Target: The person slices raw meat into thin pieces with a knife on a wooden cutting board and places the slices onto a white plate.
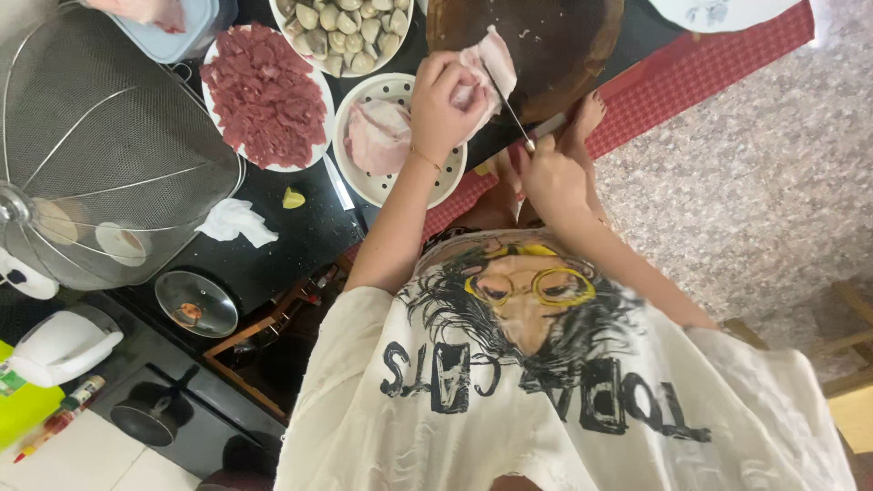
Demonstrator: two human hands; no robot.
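My left hand [444, 102] presses a pale raw meat piece [496, 59] against the edge of a round dark wooden cutting board [546, 41]. My right hand [550, 177] grips a knife [509, 109] by its handle, and the thin blade slants up into the meat beside my left fingers. Just left of my left wrist stands a white perforated dish [446, 182] holding pale meat slices [375, 136]. My light printed shirt fills the lower part of the view.
A white plate of red sliced meat [264, 91] and a bowl of shellfish [341, 32] sit on the black counter [300, 236]. A wire mesh food cover [100, 145], crumpled tissue [236, 221], pot lid [195, 305] and white kettle [59, 345] lie left. A red mat [691, 73] lies right.
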